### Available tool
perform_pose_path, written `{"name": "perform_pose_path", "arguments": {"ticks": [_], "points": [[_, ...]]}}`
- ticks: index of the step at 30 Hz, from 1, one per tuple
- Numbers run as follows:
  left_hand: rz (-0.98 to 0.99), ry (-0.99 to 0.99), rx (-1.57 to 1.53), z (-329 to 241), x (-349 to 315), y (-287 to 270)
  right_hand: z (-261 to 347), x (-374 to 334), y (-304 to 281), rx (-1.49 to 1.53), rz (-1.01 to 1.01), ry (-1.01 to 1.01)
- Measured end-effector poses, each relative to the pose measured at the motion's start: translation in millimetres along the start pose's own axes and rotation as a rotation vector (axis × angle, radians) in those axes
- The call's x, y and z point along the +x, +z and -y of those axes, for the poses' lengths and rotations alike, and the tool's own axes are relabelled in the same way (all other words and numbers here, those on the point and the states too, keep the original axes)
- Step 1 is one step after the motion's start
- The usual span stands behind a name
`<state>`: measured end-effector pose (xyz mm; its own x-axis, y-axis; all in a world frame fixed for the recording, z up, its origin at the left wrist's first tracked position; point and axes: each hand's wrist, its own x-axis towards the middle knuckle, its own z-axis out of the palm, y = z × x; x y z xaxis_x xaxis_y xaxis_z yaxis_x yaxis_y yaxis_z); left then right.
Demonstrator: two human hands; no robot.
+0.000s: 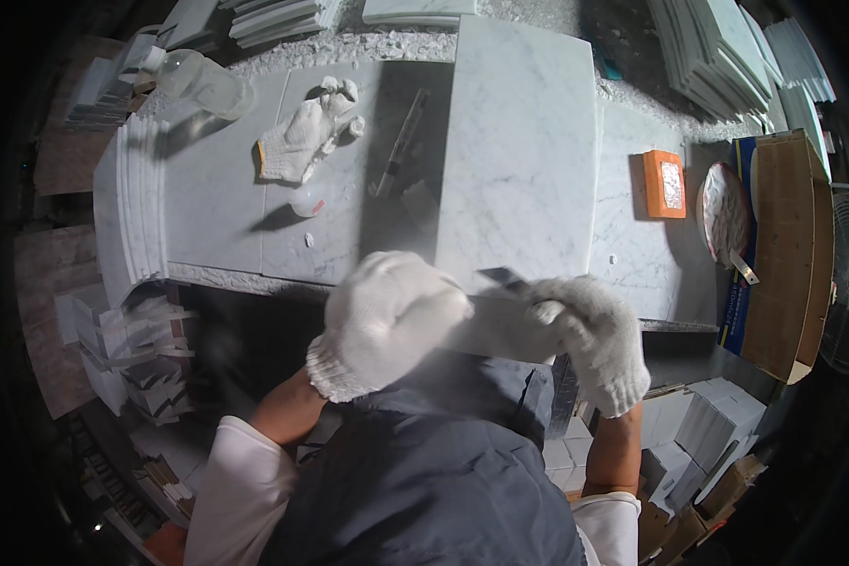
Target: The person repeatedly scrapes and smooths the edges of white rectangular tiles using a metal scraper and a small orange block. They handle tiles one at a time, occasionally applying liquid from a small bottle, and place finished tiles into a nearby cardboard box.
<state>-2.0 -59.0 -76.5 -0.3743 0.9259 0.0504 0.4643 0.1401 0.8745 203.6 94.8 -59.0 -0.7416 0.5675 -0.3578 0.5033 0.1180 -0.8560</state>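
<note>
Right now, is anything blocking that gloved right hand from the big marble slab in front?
Nothing separate visibly stands between the right hand and the marble slab ahead of it. Only the dark flat piece at the hand's fingertips overlaps the slab's near end in this view.

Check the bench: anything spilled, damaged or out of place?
White rubble lies strewn behind the grey-veined slabs, like uncleared debris, and a crumpled glove lies loose on them, unworn.

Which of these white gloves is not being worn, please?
The orange-edged glove lying on the marble surface; the left hand and right hand wear the others.
</note>
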Motion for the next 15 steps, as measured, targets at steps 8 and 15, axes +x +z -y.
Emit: {"name": "perform_pose_path", "arguments": {"ticks": [8, 15], "points": [[-0.280, 0.282, 0.398, 27.9, -2.2, 15.0, -8.5, 49.1, 6.4, -0.170, -0.191, -0.253], [-0.185, 0.227, 0.495, 40.1, -15.8, 31.7, -20.5, 75.8, 16.3, 0.040, -0.142, -0.170]]}}
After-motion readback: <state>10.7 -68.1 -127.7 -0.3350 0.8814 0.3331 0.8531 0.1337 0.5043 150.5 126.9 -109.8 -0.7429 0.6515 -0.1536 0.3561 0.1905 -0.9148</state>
